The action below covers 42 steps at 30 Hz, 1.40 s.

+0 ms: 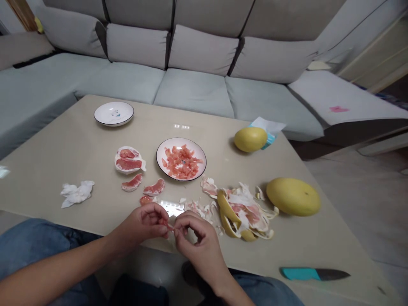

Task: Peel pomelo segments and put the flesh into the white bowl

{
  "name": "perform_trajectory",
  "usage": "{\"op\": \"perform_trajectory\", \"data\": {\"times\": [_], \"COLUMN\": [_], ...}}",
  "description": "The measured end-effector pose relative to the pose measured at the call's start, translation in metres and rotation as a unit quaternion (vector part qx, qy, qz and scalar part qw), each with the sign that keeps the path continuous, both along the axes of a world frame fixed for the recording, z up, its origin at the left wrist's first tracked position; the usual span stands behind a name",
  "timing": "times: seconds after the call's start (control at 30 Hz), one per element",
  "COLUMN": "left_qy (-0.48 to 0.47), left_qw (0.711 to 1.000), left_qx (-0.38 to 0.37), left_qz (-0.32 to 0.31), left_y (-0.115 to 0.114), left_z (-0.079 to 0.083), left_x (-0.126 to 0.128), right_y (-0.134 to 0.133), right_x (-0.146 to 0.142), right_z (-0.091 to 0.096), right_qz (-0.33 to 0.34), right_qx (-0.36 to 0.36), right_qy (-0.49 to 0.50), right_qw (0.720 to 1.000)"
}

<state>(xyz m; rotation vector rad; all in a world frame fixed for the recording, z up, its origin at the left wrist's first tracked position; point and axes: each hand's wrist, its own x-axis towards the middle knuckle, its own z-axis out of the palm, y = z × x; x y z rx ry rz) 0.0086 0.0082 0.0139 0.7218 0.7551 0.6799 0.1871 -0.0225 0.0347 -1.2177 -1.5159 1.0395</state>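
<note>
My left hand (pixel 148 223) and my right hand (pixel 196 238) meet at the near edge of the table, both pinched on a small pink piece of pomelo flesh (pixel 168 225) held between the fingertips. Just beyond them lie loose pomelo segments (pixel 154 188) and a partly peeled chunk (pixel 129 160). A white plate (pixel 163 149) holds several torn pink pieces. A heap of yellow peel and white pith (pixel 244 212) lies to the right of my hands.
Two whole yellow pomelos (pixel 293 196) (pixel 250 139) sit on the right of the beige table (pixel 63 148). A teal-handled knife (pixel 314 274) lies near the front right edge. An empty plate (pixel 114 113) and crumpled tissue (pixel 76 192) are on the left. A grey sofa (pixel 191 85) stands behind.
</note>
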Motion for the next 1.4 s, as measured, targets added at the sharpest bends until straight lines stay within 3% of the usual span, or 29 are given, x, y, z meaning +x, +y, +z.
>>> {"op": "perform_trajectory", "data": {"times": [0.17,0.33,0.7,0.9,1.17,1.4], "left_qy": [-0.023,-0.010,0.031,0.047,0.070,0.067], "left_qw": [1.000,0.999,0.987,0.995,0.993,0.995], "left_qx": [0.003,0.040,0.160,0.089,0.090,0.075], "left_qz": [-0.012,-0.009,0.007,0.007,-0.012,0.009], "left_y": [0.0002,0.0009,-0.0010,-0.0007,0.0003,0.0016], "left_z": [0.0002,-0.0017,-0.0088,-0.0048,-0.0055,-0.0068], "left_x": [-0.0005,-0.0016,-0.0027,-0.0018,-0.0033,-0.0061], "right_y": [0.0036,0.0061,-0.0007,0.0000,0.0004,0.0045], "right_x": [0.0028,0.0066,-0.0006,-0.0020,0.0002,0.0070], "right_z": [-0.0040,-0.0013,-0.0076,-0.0050,-0.0069,-0.0087], "right_qz": [-0.008,0.025,0.017,0.020,0.031,0.017], "right_qx": [-0.032,-0.067,-0.013,-0.042,-0.128,-0.224], "right_qy": [0.016,0.018,-0.038,-0.007,0.038,0.155], "right_qw": [0.999,0.997,0.999,0.999,0.991,0.962]}}
